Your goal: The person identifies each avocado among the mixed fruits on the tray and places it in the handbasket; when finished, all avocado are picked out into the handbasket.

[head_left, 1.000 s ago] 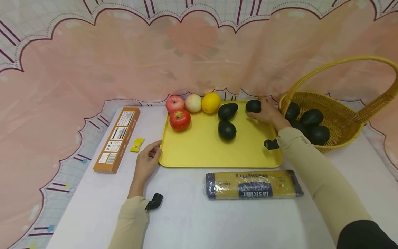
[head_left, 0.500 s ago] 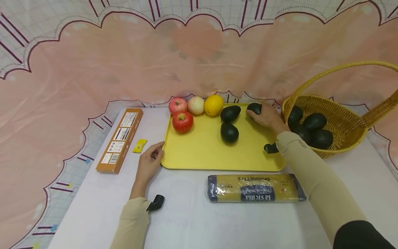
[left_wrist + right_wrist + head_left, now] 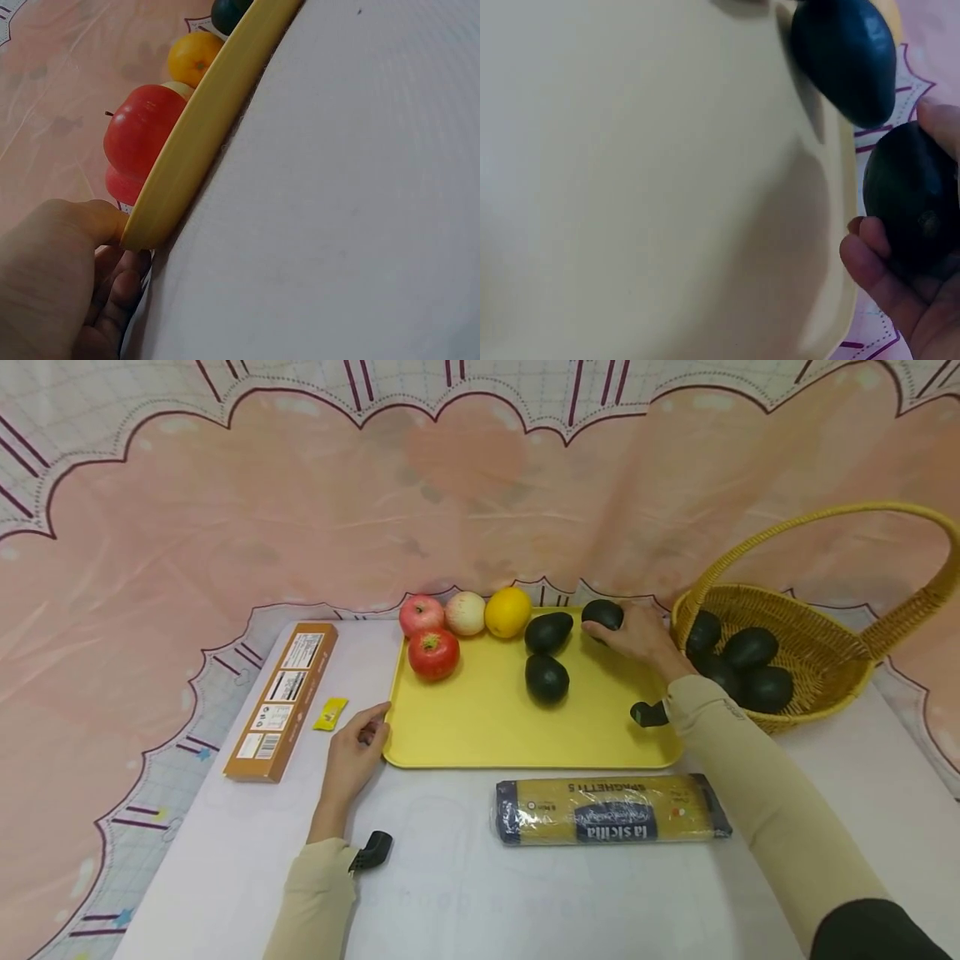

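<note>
The right hand (image 3: 637, 631) has its fingers and thumb wrapped round an avocado (image 3: 602, 612) at the far right part of the yellow tray (image 3: 480, 735). In the right wrist view the fingers curl about the fruit's sides, presumably because its smooth, rounded skin could slip from a looser hold; a wide shadow on the tray suggests it is lifted, though I cannot tell how far.

The left hand (image 3: 352, 752) pinches the tray's near left edge, thumb at the rim and fingers curled below it — a grip that probably steadies the tray while the other hand works.

On the tray, a second avocado (image 3: 548, 633) lies toward the far edge, left of the gripped one, with a third avocado (image 3: 547, 678) just in front of it. An orange (image 3: 507, 612), a pale apple (image 3: 465, 612), a pink apple (image 3: 422, 614) and a red fruit (image 3: 433, 653) cluster at its far left corner.

Right of the tray stands a wicker basket (image 3: 825, 652) holding avocados, seemingly put there for easy reach. A spaghetti packet (image 3: 611, 810) lies in front of the tray; left of it are a yellow sachet (image 3: 330, 714) and an orange-brown carton (image 3: 285, 702), all on the white surface (image 3: 435, 893).
</note>
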A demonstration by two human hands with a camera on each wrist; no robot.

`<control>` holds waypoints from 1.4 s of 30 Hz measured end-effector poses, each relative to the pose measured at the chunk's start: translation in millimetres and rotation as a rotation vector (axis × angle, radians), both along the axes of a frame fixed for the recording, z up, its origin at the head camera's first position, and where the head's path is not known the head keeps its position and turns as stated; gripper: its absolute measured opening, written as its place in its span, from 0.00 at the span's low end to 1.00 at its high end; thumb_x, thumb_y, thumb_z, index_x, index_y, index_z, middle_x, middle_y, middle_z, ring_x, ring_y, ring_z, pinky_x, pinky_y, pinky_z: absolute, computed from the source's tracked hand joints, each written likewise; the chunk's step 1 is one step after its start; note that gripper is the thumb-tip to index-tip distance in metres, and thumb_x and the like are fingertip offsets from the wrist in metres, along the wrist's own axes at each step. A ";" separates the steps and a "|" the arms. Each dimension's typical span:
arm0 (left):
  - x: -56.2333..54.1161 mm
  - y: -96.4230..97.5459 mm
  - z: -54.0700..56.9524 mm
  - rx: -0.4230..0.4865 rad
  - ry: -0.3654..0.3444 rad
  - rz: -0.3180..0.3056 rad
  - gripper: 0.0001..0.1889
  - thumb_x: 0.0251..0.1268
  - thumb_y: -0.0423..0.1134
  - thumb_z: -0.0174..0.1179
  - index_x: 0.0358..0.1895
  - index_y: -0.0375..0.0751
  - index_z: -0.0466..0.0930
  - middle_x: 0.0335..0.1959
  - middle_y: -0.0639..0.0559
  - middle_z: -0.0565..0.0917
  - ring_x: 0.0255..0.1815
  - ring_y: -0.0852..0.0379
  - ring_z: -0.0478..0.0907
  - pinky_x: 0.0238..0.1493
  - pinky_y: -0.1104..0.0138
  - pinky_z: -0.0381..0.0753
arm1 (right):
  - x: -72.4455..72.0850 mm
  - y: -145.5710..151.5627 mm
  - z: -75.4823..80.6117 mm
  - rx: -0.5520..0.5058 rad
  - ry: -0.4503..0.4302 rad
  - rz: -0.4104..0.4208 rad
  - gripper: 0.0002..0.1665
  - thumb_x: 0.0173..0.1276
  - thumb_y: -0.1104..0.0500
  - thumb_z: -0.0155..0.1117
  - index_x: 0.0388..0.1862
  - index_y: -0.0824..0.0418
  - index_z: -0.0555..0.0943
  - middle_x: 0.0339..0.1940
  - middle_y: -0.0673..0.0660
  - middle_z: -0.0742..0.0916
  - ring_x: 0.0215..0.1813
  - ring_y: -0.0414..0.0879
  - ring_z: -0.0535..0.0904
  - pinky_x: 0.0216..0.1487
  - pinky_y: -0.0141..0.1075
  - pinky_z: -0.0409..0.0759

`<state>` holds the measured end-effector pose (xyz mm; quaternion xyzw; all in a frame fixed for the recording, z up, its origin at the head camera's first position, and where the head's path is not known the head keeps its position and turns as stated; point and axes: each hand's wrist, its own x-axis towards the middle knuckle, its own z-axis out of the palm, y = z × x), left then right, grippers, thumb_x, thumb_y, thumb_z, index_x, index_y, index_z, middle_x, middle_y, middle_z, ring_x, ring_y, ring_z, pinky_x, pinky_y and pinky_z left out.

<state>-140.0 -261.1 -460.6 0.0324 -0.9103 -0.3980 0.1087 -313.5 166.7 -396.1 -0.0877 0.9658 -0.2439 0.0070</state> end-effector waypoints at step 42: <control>-0.9 -0.4 -1.0 0.010 0.020 -0.005 0.18 0.66 0.35 0.56 0.58 0.46 0.77 0.37 0.46 0.82 0.33 0.59 0.72 0.32 0.80 0.68 | 75.2 7.5 37.0 -0.153 -0.004 0.065 0.51 0.58 0.30 0.57 0.74 0.52 0.56 0.68 0.65 0.71 0.63 0.63 0.70 0.60 0.58 0.67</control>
